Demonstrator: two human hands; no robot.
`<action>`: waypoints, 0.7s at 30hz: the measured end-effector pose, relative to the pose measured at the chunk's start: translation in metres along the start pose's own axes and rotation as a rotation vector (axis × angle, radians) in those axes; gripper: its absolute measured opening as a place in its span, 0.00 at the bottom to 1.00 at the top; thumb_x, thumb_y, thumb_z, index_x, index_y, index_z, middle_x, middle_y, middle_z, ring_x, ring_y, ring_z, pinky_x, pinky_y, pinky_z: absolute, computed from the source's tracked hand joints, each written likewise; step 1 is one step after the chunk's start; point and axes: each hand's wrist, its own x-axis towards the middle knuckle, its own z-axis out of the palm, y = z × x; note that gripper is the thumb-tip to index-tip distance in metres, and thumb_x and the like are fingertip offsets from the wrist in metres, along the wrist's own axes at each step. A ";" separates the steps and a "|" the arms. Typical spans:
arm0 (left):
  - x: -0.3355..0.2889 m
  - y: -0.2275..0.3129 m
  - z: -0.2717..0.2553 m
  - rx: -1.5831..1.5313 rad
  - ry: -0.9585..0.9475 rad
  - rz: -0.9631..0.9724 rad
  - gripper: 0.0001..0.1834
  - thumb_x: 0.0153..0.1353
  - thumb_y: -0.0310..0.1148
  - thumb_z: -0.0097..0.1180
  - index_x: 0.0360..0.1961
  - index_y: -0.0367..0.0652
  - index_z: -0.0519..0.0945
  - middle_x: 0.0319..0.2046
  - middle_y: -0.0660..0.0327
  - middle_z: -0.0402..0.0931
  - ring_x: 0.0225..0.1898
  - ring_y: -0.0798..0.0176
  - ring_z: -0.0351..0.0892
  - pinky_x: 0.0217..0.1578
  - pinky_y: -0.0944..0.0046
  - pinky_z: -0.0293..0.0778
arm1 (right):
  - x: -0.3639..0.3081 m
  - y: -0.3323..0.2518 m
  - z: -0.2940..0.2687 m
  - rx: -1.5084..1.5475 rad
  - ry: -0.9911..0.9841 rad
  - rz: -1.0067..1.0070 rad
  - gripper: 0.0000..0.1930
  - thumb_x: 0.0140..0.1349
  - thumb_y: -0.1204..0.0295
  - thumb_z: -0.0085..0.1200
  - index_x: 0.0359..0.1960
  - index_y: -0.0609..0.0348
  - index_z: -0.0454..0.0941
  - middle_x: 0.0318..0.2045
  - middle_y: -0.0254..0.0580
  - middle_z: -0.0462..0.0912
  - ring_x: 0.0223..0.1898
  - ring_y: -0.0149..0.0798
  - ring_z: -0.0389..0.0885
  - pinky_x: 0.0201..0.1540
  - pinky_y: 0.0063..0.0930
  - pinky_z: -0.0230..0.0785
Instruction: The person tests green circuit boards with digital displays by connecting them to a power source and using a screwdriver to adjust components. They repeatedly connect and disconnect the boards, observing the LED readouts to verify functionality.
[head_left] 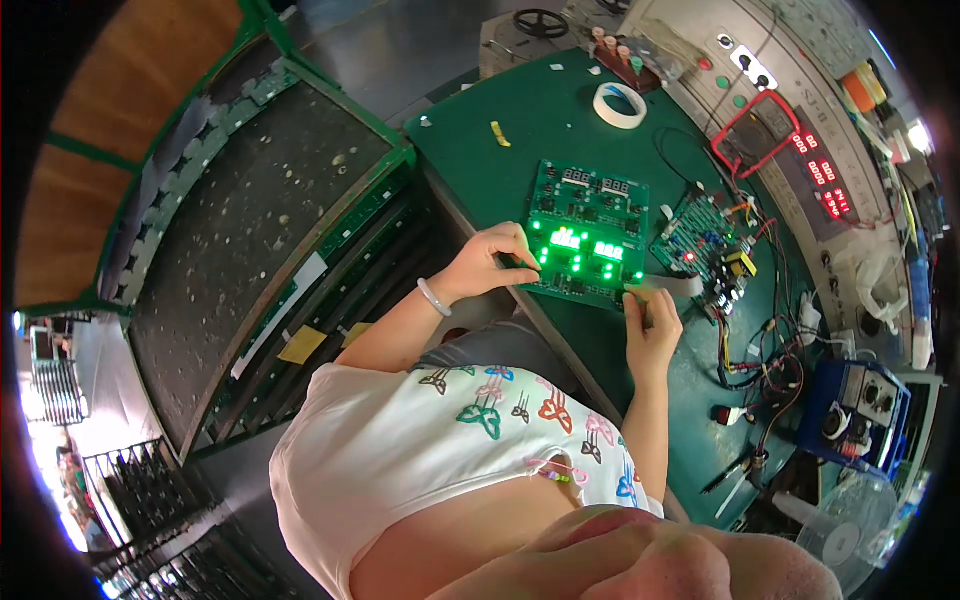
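Note:
A green circuit board panel lies on the green bench top, its lower half lit by bright green digits and dots. The digit displays on its far half are dark. My left hand pinches the panel's left edge between thumb and fingers. At the near right corner, my right hand has its thumb and bent fingers closed on the panel's edge. A grey ribbon cable runs from beside my right fingers toward a second circuit board, which carries a small red light and many parts.
A roll of white tape lies at the back. A red-framed meter leans by a grey panel with red digits. Tangled wires, a blue box and a clear plastic cup stand right. A dark rack fills the left.

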 end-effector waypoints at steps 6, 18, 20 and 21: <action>0.000 0.004 0.001 -0.012 0.013 -0.030 0.09 0.48 0.23 0.73 0.32 0.44 0.87 0.30 0.67 0.71 0.35 0.68 0.71 0.35 0.68 0.67 | -0.001 0.000 0.000 -0.006 -0.005 -0.001 0.05 0.61 0.81 0.62 0.38 0.62 0.82 0.24 0.39 0.70 0.21 0.33 0.68 0.23 0.28 0.59; 0.000 0.005 0.000 -0.007 0.000 -0.084 0.09 0.48 0.25 0.74 0.31 0.44 0.87 0.28 0.67 0.71 0.36 0.66 0.71 0.40 0.65 0.67 | 0.001 -0.006 -0.002 0.001 -0.010 0.001 0.05 0.61 0.80 0.63 0.38 0.61 0.82 0.23 0.39 0.70 0.20 0.32 0.68 0.23 0.28 0.60; -0.001 0.003 0.000 -0.015 -0.003 -0.090 0.09 0.48 0.24 0.74 0.31 0.44 0.87 0.28 0.67 0.71 0.36 0.66 0.71 0.40 0.65 0.67 | 0.001 -0.005 -0.002 0.003 -0.013 0.006 0.05 0.60 0.80 0.63 0.38 0.61 0.82 0.23 0.40 0.70 0.20 0.33 0.68 0.22 0.28 0.60; -0.001 0.002 0.000 -0.018 -0.004 -0.093 0.09 0.48 0.24 0.73 0.32 0.44 0.87 0.28 0.67 0.71 0.36 0.66 0.71 0.40 0.65 0.67 | 0.001 -0.005 -0.002 -0.002 -0.013 0.005 0.05 0.60 0.80 0.63 0.38 0.61 0.82 0.23 0.39 0.70 0.20 0.33 0.68 0.22 0.28 0.60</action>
